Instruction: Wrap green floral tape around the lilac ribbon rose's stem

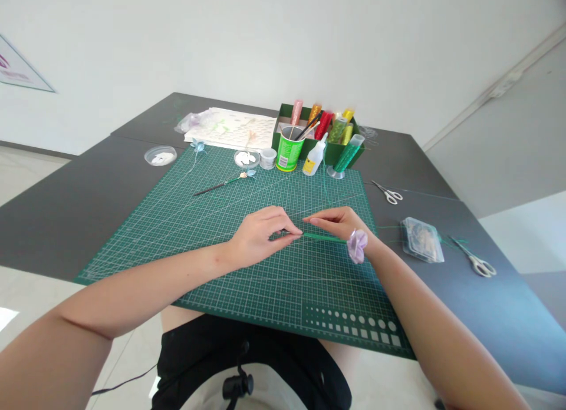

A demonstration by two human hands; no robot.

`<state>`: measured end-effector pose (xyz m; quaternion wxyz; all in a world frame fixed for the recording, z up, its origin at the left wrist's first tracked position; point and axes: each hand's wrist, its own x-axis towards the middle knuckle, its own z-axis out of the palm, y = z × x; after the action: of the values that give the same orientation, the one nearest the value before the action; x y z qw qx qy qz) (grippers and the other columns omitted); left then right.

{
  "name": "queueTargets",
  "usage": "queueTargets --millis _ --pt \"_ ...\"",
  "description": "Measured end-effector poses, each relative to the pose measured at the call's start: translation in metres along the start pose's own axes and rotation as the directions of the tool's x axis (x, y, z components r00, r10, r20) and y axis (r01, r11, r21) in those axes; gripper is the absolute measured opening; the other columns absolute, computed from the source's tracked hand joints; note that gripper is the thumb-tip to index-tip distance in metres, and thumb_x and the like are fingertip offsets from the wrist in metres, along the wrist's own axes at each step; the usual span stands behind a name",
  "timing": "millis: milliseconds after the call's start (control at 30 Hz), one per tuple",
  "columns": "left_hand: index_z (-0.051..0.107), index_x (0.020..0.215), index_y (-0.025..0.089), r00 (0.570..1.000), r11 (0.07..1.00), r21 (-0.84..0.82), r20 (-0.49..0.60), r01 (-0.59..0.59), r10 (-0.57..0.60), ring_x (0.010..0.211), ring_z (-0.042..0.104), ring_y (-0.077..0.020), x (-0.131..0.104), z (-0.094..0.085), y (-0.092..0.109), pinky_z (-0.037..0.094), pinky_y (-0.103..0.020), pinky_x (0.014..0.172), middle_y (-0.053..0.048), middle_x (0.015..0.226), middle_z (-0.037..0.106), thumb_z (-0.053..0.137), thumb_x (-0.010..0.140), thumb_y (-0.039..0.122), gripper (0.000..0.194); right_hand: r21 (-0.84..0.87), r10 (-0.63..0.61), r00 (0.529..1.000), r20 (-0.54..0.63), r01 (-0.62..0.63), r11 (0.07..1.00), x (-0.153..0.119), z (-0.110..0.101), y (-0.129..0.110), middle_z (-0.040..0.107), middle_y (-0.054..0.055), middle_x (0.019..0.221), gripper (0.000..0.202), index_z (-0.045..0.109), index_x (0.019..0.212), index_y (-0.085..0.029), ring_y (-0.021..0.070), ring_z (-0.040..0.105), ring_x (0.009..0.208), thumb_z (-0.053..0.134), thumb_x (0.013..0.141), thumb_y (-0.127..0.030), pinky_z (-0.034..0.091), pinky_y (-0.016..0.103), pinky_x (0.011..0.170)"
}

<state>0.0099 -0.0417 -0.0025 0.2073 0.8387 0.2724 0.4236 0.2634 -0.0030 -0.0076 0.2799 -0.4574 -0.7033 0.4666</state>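
A thin green stem lies level above the cutting mat, with a pale purple flower at its right end, by my right wrist. My left hand pinches the stem's left end between thumb and fingertips. Just above the stem is my right hand, its thumb and fingers brought close together near the left fingertips. Whether a fine thread is between the right fingertips is too small to tell. The green cutting mat spreads beneath both hands.
Behind stand a green can with brushes, a glue bottle, a green box of thread spools and a teal spool. Scissors, a clear plastic box and more scissors lie right. A finished flower stem lies left.
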Motion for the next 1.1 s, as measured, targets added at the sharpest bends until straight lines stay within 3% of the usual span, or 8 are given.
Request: queueTargets --millis 167,333,467,633,800,867,933,1100 --pt "0.076 0.107 0.020 0.980 0.986 -0.032 -0.111 0.161 -0.163 0.078 0.064 -0.0141 0.002 0.000 0.000 0.054 -0.026 0.071 -0.003 0.090 0.071 0.068 0.097 0.023 0.013 -0.010 0.012 0.995 0.099 -0.011 1.000 -0.004 0.004 0.000 0.082 0.008 0.098 0.034 0.085 0.097 -0.023 0.0263 0.073 0.089 0.076 0.083 -0.053 0.057 0.040 0.080" --pt "0.078 0.105 0.022 0.900 0.893 -0.199 -0.088 0.404 -0.427 0.081 0.063 -0.0155 0.005 0.002 -0.011 0.054 -0.027 0.070 -0.002 0.091 0.067 0.069 0.093 0.028 0.016 -0.002 0.079 0.990 0.119 -0.079 0.997 -0.006 0.006 -0.005 0.079 0.007 0.087 0.039 0.086 0.097 -0.021 0.0211 0.065 0.077 0.073 0.084 -0.056 0.049 0.035 0.070" --pt "0.076 0.106 0.018 0.815 0.719 -0.476 -0.009 0.506 -0.579 0.081 0.063 -0.0157 0.007 0.003 -0.024 0.053 -0.026 0.064 -0.004 0.091 0.070 0.074 0.088 0.034 0.025 0.105 0.119 0.981 -0.150 -0.104 0.989 -0.003 0.005 -0.004 0.071 0.005 0.081 0.042 0.084 0.096 -0.021 0.0176 0.055 0.075 0.070 0.085 -0.059 0.044 0.033 0.072" --pt "0.077 0.107 0.018 0.699 0.510 -0.631 0.071 0.585 -0.712 0.083 0.063 -0.0142 0.009 0.002 -0.031 0.054 -0.026 0.068 -0.004 0.098 0.073 0.079 0.081 0.033 0.030 0.169 0.152 0.892 -0.426 -0.087 0.982 0.002 0.002 0.006 0.068 0.006 0.095 0.040 0.074 0.090 -0.021 0.0217 0.058 0.092 0.066 0.086 -0.060 0.045 0.038 0.087" --pt "0.076 0.108 0.019 0.672 0.431 -0.674 0.131 0.600 -0.729 0.086 0.064 -0.0138 0.008 0.002 -0.032 0.055 -0.024 0.067 -0.004 0.101 0.071 0.080 0.081 0.035 0.031 -0.218 -0.104 0.777 -0.620 -0.044 0.975 0.001 0.003 0.008 0.069 0.011 0.110 0.029 0.066 0.095 -0.022 0.0305 0.061 0.112 0.066 0.088 -0.050 0.042 0.053 0.105" --pt "0.075 0.108 0.020 0.664 0.391 -0.694 0.169 0.605 -0.728 0.087 0.064 -0.0139 0.007 0.003 -0.032 0.056 -0.023 0.066 -0.003 0.097 0.069 0.081 0.081 0.036 0.033 -0.389 -0.255 0.767 -0.589 0.008 0.921 -0.002 0.009 0.005 0.065 0.014 0.130 0.029 0.067 0.108 -0.023 0.0335 0.055 0.129 0.065 0.091 -0.046 0.036 0.058 0.113" --pt "0.073 0.108 0.019 0.660 0.353 -0.710 0.208 0.609 -0.722 0.088 0.065 -0.0142 0.007 0.005 -0.030 0.055 -0.022 0.065 -0.002 0.093 0.068 0.081 0.081 0.036 0.032 -0.443 -0.311 0.818 -0.484 0.077 0.893 -0.006 0.018 0.000 0.059 0.014 0.143 0.034 0.065 0.123 -0.025 0.0333 0.050 0.139 0.062 0.095 -0.044 0.034 0.059 0.117" --pt "0.068 0.104 0.019 0.707 0.331 -0.709 0.329 0.623 -0.626 0.095 0.068 -0.0149 0.007 0.007 -0.022 0.055 -0.020 0.066 -0.003 0.100 0.069 0.077 0.086 0.034 0.025 -0.181 -0.251 0.953 -0.167 0.221 0.958 -0.014 0.046 -0.011 0.051 0.012 0.155 0.049 0.054 0.144 -0.026 0.0298 0.050 0.143 0.061 0.097 -0.041 0.041 0.052 0.118"
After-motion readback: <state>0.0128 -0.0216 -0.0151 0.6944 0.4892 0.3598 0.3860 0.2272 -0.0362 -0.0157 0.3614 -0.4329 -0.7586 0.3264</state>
